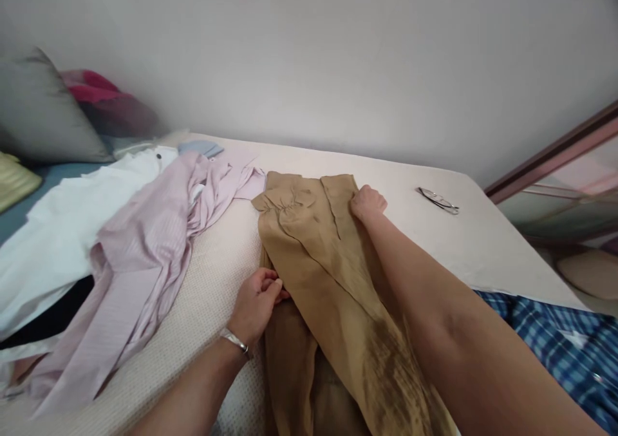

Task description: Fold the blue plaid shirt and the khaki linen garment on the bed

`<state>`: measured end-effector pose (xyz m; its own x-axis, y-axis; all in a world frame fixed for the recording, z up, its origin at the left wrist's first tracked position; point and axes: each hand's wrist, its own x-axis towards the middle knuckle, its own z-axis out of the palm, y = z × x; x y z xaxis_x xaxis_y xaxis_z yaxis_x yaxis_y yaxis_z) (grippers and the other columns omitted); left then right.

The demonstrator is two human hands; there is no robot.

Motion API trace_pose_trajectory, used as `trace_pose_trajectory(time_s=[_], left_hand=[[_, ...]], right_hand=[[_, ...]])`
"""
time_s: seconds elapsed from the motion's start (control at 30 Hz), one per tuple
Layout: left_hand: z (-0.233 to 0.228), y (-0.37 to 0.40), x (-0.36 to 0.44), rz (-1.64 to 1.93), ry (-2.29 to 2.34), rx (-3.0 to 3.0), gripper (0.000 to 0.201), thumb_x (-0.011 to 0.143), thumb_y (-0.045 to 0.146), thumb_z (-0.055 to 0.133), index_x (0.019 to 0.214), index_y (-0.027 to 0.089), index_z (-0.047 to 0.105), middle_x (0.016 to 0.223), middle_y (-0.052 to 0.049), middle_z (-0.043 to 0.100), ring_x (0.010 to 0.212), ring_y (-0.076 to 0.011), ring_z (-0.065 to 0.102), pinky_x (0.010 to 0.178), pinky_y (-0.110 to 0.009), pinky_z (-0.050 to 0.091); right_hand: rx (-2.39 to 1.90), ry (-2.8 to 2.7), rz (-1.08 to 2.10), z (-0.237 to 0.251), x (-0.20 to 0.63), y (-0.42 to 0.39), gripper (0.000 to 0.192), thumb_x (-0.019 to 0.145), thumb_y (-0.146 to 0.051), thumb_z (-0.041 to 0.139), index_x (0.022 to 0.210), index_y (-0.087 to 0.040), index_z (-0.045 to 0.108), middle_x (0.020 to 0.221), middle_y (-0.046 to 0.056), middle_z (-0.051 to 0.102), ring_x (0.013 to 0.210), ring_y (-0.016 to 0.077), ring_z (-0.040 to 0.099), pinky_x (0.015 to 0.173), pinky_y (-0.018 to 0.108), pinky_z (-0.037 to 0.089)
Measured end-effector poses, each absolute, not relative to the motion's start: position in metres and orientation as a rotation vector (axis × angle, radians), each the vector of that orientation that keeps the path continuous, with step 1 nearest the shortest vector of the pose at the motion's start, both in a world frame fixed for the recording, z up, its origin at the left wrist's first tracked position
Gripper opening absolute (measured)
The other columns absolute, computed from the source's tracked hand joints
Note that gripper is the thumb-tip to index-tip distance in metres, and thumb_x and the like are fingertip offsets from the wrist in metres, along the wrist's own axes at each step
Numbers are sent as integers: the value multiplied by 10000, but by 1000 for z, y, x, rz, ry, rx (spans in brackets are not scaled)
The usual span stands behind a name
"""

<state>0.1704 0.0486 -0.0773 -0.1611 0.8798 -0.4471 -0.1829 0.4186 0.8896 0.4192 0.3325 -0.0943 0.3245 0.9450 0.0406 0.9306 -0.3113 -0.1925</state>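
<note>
Tan trousers (318, 255) lie on the bed in front of me, waistband toward the wall and legs running toward me. One leg crosses over the other, and dark patches show on the nearer part of the upper leg. My left hand (258, 297) pinches the trousers' left edge about midway down, thumb against fingers. At the right end of the waistband, my right hand (367, 201) is closed on the cloth, its fingertips mostly hidden. A silver bracelet (234, 341) circles my left wrist.
On the left lie a pale pink shirt (140, 249) and a white garment (96, 204), with a grey pillow (43, 114) behind. Eyeglasses (437, 199) rest on the bed (415, 243) at right. A blue plaid garment (555, 339) is at lower right. A wall (309, 56) backs the bed.
</note>
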Motion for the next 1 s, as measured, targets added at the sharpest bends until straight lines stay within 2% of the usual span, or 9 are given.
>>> trace_pose_trajectory(time_s=[0.17, 0.23, 0.33, 0.43, 0.57, 0.67, 0.83, 1.0], left_hand=[[-79, 48, 171, 1072, 1422, 656, 270, 718, 353, 777, 854, 162, 644, 817, -70, 745, 764, -190, 720, 749, -304, 568], [-78, 48, 171, 1067, 1420, 659, 267, 725, 354, 767, 861, 160, 642, 833, -75, 748, 764, -187, 722, 747, -299, 568], [-77, 48, 171, 1059, 1424, 658, 286, 719, 371, 768, 865, 162, 638, 839, -76, 749, 762, -183, 721, 748, -293, 566], [-78, 48, 170, 1058, 1426, 661, 315, 706, 393, 776, 872, 163, 637, 853, -79, 750, 775, -190, 723, 759, -301, 565], [-80, 48, 170, 1057, 1421, 677, 303, 713, 383, 767, 872, 164, 631, 865, -83, 751, 777, -191, 720, 763, -310, 562], [-80, 49, 170, 1066, 1431, 672, 280, 714, 361, 754, 860, 162, 620, 815, -67, 742, 735, -178, 711, 751, -305, 560], [-76, 49, 173, 1100, 1448, 652, 246, 702, 303, 743, 856, 154, 621, 756, -38, 719, 713, -170, 710, 736, -290, 565], [-75, 50, 174, 1123, 1469, 651, 146, 722, 186, 694, 840, 137, 624, 737, -28, 706, 678, -148, 703, 725, -274, 579]], right_hand=[[-2360, -1736, 50, -97, 426, 326, 409, 1015, -345, 363, 1202, -65, 594, 1123, 273, 639, 1080, 346, 621, 914, 472, 468], [-2317, -1748, -9, -93, 423, 319, 439, 1026, -363, 326, 1234, -67, 575, 1194, 275, 608, 1167, 357, 566, 985, 502, 417], [-2090, -1971, -102, -91, 414, 313, 516, 1042, -443, 265, 1349, -112, 513, 1431, 237, 477, 1377, 354, 366, 1115, 530, 273], [-1926, -2237, -3, -99, 407, 320, 599, 1035, -534, 238, 1480, -171, 411, 1599, 156, 306, 1471, 324, 215, 1160, 559, 202], [-2173, -2135, 213, -109, 409, 338, 732, 1025, -589, 156, 1594, -132, 207, 1665, 149, 119, 1515, 322, 101, 1176, 626, 117], [-2217, -2153, 266, -99, 420, 331, 737, 1027, -583, 151, 1606, -127, 167, 1670, 144, 85, 1524, 315, 77, 1180, 630, 108], [-2091, -2327, 118, -73, 451, 230, 703, 1031, -574, 184, 1601, -162, 203, 1665, 126, 137, 1523, 312, 108, 1185, 608, 152], [-1811, -2579, 14, -81, 477, 107, 633, 1054, -517, 165, 1604, -209, 216, 1672, 61, 139, 1531, 263, 89, 1206, 529, 168]])
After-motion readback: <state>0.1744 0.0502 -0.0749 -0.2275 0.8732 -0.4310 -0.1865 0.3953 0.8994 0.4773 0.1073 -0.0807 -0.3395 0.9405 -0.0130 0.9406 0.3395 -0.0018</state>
